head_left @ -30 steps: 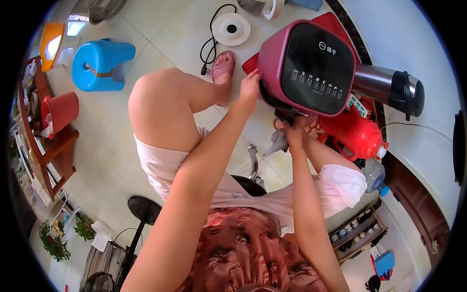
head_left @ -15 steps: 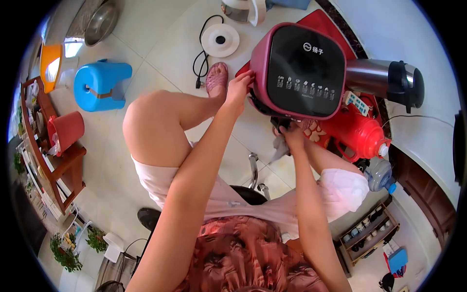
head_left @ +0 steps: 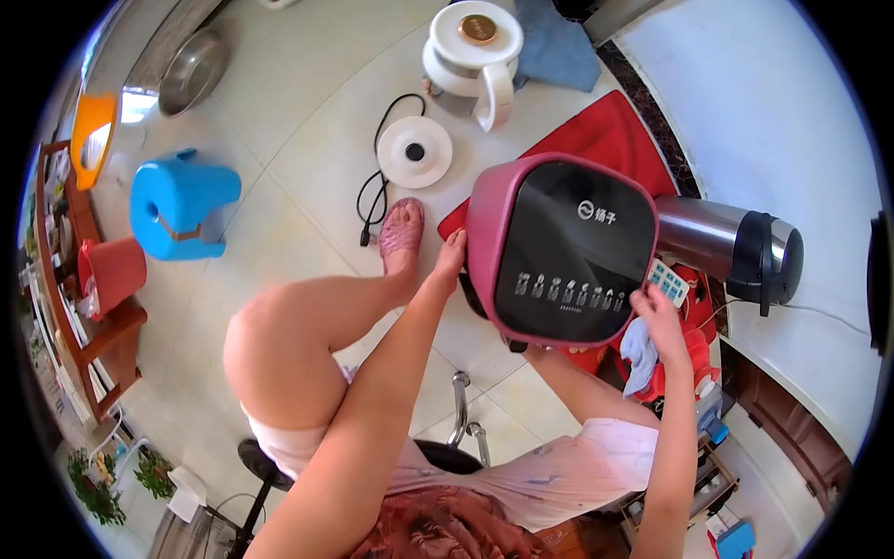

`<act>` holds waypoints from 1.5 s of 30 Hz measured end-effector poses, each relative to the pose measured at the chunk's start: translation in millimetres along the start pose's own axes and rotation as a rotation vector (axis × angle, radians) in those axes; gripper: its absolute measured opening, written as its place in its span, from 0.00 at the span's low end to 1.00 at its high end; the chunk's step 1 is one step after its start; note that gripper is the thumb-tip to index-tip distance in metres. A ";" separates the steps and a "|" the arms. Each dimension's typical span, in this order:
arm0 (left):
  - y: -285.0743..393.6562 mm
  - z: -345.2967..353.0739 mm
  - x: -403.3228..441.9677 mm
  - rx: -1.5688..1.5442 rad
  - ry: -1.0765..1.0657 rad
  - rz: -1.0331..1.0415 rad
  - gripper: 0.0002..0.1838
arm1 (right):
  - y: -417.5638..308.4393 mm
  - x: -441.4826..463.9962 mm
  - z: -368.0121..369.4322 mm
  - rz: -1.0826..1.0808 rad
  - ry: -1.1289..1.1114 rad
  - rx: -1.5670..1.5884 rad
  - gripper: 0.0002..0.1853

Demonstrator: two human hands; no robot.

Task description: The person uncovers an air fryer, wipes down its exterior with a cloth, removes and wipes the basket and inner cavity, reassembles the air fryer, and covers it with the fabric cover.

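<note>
A pink appliance with a glossy black top (head_left: 573,256) stands on or by a red mat (head_left: 601,140). Against its left side rests my left hand (head_left: 451,256), its fingers curled at the edge and partly hidden. My right hand (head_left: 659,317) is at the lower right side of the appliance, closed round a grey-blue cloth (head_left: 639,356) that hangs below the fingers. A steel thermos (head_left: 717,244) lies to the right, behind the appliance. Between them a white power strip (head_left: 668,282) shows.
A white kettle (head_left: 470,61) and its round base (head_left: 414,152) with a cord are on the floor beyond. At left stand a blue stool (head_left: 182,205) and a red bin (head_left: 114,272). A red flask (head_left: 694,363) is partly hidden beside my right arm.
My right hand has moved with the cloth from the appliance's near side to its right side. My left hand stays at the left side. The view has shifted, showing more of the kettle.
</note>
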State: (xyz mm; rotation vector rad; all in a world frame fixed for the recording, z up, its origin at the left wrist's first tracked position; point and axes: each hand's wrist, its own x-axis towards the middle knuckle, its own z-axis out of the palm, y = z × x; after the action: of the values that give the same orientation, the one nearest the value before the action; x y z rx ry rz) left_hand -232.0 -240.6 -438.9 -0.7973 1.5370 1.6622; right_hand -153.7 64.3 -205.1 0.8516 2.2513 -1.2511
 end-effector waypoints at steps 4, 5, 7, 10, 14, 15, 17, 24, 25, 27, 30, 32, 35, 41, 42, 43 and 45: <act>-1.7 -1.7 38.3 -0.049 -0.094 -0.178 0.30 | -11.8 -1.2 3.1 0.039 -0.106 0.111 0.27; -10.0 -3.1 48.5 -0.113 -0.147 -0.211 0.29 | -10.6 -2.4 3.1 0.070 -0.113 0.102 0.28; -19.3 -3.1 58.2 -0.228 -0.207 -0.261 0.29 | -0.5 -2.1 4.4 0.069 -0.162 0.201 0.30; 8.3 9.0 33.5 -0.441 -0.269 -0.342 0.28 | -3.5 -0.1 -2.3 0.167 -0.303 0.396 0.36; 24.6 19.6 31.5 -0.439 -0.345 -0.335 0.27 | 8.3 -10.3 2.5 -0.051 -0.313 0.212 0.45; 29.7 26.1 35.3 -0.425 -0.359 -0.325 0.27 | -1.3 -15.7 -1.7 0.000 -0.317 0.152 0.46; 42.0 44.1 45.2 -0.395 -0.387 -0.308 0.27 | 3.5 -21.7 2.5 -0.042 -0.173 0.262 0.44; 109.8 129.3 101.5 -0.231 -0.448 -0.220 0.26 | -36.2 13.3 -57.5 -0.049 0.107 0.437 0.35; 125.1 143.1 111.2 -0.204 -0.457 -0.208 0.26 | -37.0 21.6 -60.4 -0.081 0.132 0.541 0.34; 157.4 172.1 129.0 -0.148 -0.489 -0.193 0.26 | -34.1 36.8 -63.9 -0.071 0.190 0.586 0.34; 185.2 199.0 176.7 -0.100 -0.607 -0.215 0.22 | -33.5 59.5 -64.3 -0.061 0.269 0.601 0.34; 197.3 207.1 205.8 -0.050 -0.683 -0.243 0.20 | -27.7 77.2 -66.5 -0.042 0.258 0.635 0.35; 214.9 216.1 217.3 0.046 -0.708 -0.258 0.19 | -24.1 92.8 -65.2 -0.025 0.258 0.684 0.35; 231.0 214.4 221.4 0.159 -0.686 -0.255 0.19 | -24.9 109.2 -68.4 -0.066 0.235 0.639 0.35; 231.8 212.7 222.1 0.175 -0.679 -0.250 0.19 | -28.3 111.3 -69.6 -0.095 0.232 0.629 0.36; 232.6 209.7 222.4 0.189 -0.677 -0.252 0.19 | -31.0 113.6 -70.5 -0.100 0.245 0.624 0.36; 236.4 208.6 224.8 0.198 -0.672 -0.247 0.19 | -35.5 121.0 -74.5 -0.115 0.273 0.609 0.36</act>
State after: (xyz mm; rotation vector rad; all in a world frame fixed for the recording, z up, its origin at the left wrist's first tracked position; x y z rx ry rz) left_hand -545.7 -16.9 -476.9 -0.2592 1.0542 1.3714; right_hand -270.5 151.0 -221.6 1.1728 2.1584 -2.0370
